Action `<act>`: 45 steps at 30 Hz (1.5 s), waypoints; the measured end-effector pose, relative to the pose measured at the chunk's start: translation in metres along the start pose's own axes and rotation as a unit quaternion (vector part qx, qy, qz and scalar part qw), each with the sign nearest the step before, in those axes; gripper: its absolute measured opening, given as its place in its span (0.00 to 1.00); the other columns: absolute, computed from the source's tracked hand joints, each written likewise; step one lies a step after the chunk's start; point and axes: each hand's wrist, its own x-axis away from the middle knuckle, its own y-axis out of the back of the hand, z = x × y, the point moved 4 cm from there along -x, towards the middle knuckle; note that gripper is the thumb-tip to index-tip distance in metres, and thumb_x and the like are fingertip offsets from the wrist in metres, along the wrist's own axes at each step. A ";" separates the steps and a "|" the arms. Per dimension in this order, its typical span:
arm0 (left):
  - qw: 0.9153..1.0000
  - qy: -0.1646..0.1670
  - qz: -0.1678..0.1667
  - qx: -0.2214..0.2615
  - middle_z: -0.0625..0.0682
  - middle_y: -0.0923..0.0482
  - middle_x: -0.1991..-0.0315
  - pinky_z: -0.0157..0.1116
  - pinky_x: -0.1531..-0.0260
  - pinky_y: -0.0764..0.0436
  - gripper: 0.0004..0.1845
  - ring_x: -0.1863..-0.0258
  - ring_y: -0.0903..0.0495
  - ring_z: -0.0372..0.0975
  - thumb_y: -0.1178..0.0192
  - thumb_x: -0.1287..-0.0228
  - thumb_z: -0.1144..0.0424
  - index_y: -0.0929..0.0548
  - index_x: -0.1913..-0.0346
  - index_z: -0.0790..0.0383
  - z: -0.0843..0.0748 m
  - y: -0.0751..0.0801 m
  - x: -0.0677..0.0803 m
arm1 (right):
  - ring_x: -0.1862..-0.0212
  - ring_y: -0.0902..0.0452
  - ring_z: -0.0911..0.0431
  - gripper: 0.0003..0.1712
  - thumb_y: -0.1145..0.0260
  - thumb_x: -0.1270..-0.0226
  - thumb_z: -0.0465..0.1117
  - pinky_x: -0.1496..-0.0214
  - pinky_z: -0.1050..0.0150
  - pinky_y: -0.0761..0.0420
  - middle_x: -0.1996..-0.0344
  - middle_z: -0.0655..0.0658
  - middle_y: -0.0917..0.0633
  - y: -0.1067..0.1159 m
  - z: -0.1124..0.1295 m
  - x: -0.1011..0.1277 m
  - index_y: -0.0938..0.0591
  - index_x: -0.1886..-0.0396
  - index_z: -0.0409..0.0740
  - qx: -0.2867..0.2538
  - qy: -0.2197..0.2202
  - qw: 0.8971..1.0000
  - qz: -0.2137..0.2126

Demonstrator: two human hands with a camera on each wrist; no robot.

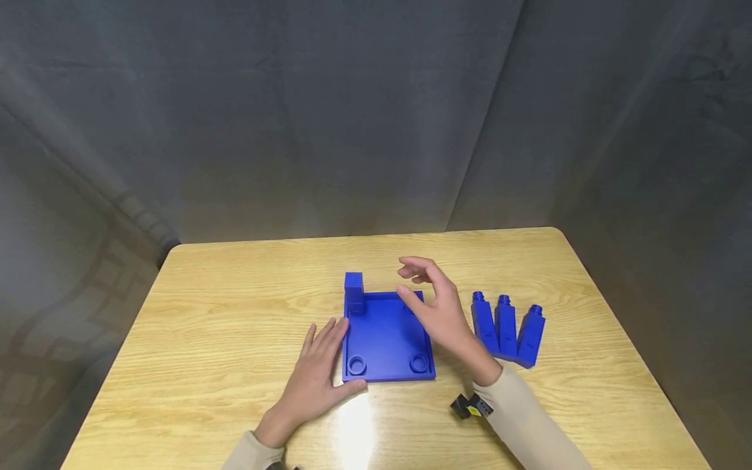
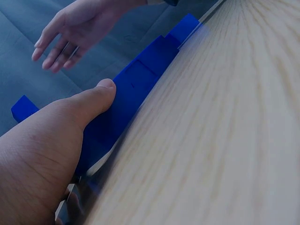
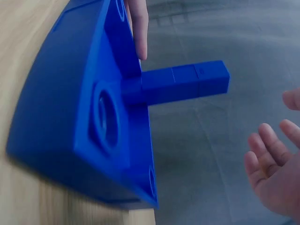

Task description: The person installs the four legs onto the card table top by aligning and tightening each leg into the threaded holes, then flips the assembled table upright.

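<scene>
A square blue tray-like base lies on the table with its raised rim upward. From its far left corner a square blue leg stands upright. My left hand braces the base's near left corner, straight fingers along the left side and thumb at the front edge. Above the base's far right part hovers my right hand, fingers loosely bent and holding nothing. Ring sockets show at both near corners; the right hand partly covers the far right corner. In the right wrist view the leg juts out from the base.
Right of the base, three loose blue legs with threaded ends lie side by side on the wooden table. A dark curtain hangs behind the table. A small black device is on the right wrist.
</scene>
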 end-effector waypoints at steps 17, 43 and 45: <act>1.000 -0.001 -0.001 -0.002 0.58 0.39 0.12 0.60 0.12 0.59 0.62 0.13 0.41 0.58 0.43 0.31 0.18 0.42 0.10 0.60 0.000 0.000 0.002 | 0.42 0.17 0.59 0.30 0.31 0.33 0.16 0.35 0.68 0.19 0.50 0.33 0.12 0.043 0.008 0.044 0.19 0.31 0.32 -0.006 0.033 0.997 -0.063; 1.000 0.002 0.002 -0.004 0.58 0.39 0.13 0.62 0.12 0.57 0.62 0.13 0.41 0.58 0.42 0.32 0.18 0.43 0.10 0.59 -0.001 0.001 -0.001 | 0.46 0.17 0.55 0.27 0.39 0.35 0.09 0.42 0.72 0.17 0.49 0.41 0.12 0.081 -0.013 0.103 0.24 0.35 0.16 -0.046 0.015 0.991 -0.127; 1.000 0.002 0.003 -0.005 0.58 0.39 0.13 0.61 0.12 0.58 0.62 0.13 0.41 0.58 0.41 0.32 0.19 0.42 0.10 0.60 -0.001 0.001 0.000 | 0.45 0.17 0.55 0.27 0.38 0.34 0.09 0.42 0.72 0.17 0.49 0.42 0.12 0.081 -0.016 0.106 0.24 0.35 0.16 -0.030 0.005 0.991 -0.129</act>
